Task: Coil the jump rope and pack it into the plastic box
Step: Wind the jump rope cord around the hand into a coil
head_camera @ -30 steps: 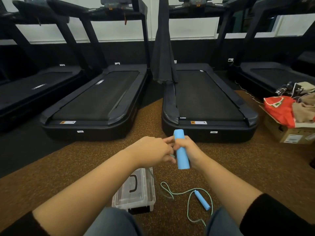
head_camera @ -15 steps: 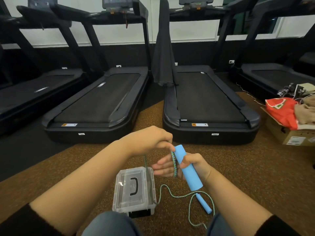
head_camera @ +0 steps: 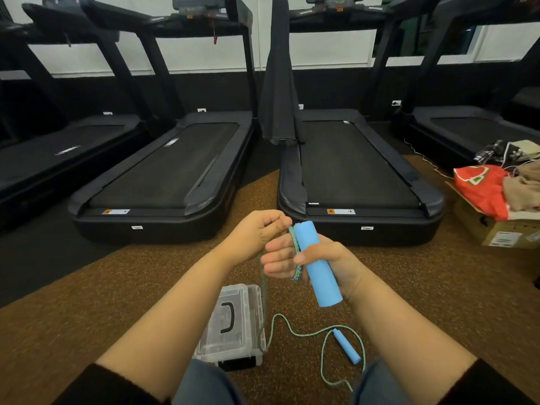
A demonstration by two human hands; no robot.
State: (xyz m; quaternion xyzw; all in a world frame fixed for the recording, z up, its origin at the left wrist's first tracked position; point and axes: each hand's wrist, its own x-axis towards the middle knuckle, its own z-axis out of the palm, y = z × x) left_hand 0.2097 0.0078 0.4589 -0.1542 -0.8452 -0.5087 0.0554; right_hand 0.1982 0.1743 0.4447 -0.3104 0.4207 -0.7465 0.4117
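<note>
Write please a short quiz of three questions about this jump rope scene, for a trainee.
1. True or false: the box is open.
2. Which hand holds the raised blue handle? A. left B. right C. neither
3. Fill in: the second handle lies on the ____.

Key
1. False: the lid with the black grip is on.
2. B: the right hand wraps around it, and the left hand pinches the rope, which passes over the right fingers.
3. Floor, right of the box, with loose rope around it.
</note>
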